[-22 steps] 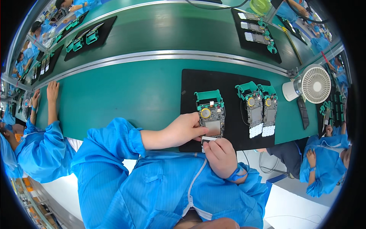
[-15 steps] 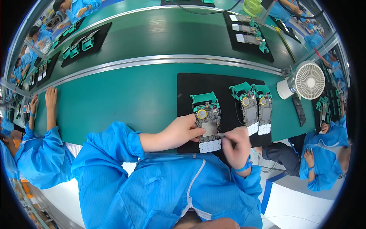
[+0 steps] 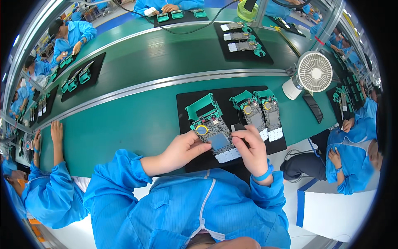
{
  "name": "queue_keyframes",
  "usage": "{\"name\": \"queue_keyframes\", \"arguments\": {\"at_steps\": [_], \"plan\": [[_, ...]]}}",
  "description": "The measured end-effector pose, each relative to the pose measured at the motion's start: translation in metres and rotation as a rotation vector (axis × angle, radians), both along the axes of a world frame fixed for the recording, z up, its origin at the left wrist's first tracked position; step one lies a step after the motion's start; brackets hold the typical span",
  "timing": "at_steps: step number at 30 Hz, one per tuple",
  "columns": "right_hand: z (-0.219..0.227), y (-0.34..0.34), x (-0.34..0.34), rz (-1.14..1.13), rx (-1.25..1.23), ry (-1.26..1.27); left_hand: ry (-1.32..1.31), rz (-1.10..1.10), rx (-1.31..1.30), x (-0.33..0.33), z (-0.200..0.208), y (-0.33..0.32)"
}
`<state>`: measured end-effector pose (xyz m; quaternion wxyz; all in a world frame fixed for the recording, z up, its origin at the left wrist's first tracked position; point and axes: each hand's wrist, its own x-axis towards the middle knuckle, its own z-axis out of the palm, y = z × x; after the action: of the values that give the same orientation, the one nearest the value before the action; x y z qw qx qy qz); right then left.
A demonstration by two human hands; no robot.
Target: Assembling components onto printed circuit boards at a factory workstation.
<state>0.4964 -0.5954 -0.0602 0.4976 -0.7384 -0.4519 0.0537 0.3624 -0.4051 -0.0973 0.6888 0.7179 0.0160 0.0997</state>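
My left hand (image 3: 180,148) grips the left edge of a circuit board (image 3: 224,128) between thumb and fingers. The board carries a green plastic frame (image 3: 203,104) at its far end, a yellow-ringed round part (image 3: 202,130), a grey square plate and a white dotted strip at its near end. It is tilted above a black mat (image 3: 186,99). Beside the board's right edge, my right hand (image 3: 255,154) is closed on a small dark piece with a grey end (image 3: 237,127); its exact kind is unclear. Two similar boards, the nearer one (image 3: 253,118) and another (image 3: 272,117), lie to the right.
A white fan (image 3: 315,72) and a dark phone (image 3: 313,107) are at the right of the green table (image 3: 124,128). A metal rail (image 3: 166,81) crosses behind. Co-workers sit on both sides, and one's hand (image 3: 57,135) rests on the table at left.
The board has turned and tilted in my left hand. My right hand has moved from its lower right edge up alongside it, and the dark piece now shows. The whole view has shifted.
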Motion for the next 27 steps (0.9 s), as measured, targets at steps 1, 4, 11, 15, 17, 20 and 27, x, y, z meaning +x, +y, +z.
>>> {"name": "queue_keyframes", "arguments": {"at_steps": [1, 4, 11, 15, 17, 20, 27], "plan": [[0.0, -0.001, 0.001, -0.033, -0.007, -0.11, -0.002, -0.009, 0.005, 0.0, 0.007, 0.003], [0.007, 0.002, 0.001, -0.028, -0.011, -0.326, 0.26, -0.145, 0.071, -0.001, 0.017, 0.011], [0.003, 0.006, 0.004, 0.008, 0.073, -0.043, 0.313, -0.137, -0.066, 0.003, 0.017, 0.011], [0.007, 0.002, 0.011, 0.082, -0.003, -0.319, 0.248, -0.288, 0.746, -0.02, 0.054, 0.007], [0.013, 0.001, 0.015, 0.188, -0.06, -0.468, 0.074, -0.159, 0.647, -0.034, 0.069, -0.003], [0.015, 0.001, 0.014, 0.31, -0.11, -0.515, -0.403, 0.088, 0.952, -0.023, 0.065, 0.004], [0.001, 0.001, 0.016, 0.176, -0.113, -0.626, -0.332, 0.022, 1.085, 0.005, 0.035, 0.009]]}}
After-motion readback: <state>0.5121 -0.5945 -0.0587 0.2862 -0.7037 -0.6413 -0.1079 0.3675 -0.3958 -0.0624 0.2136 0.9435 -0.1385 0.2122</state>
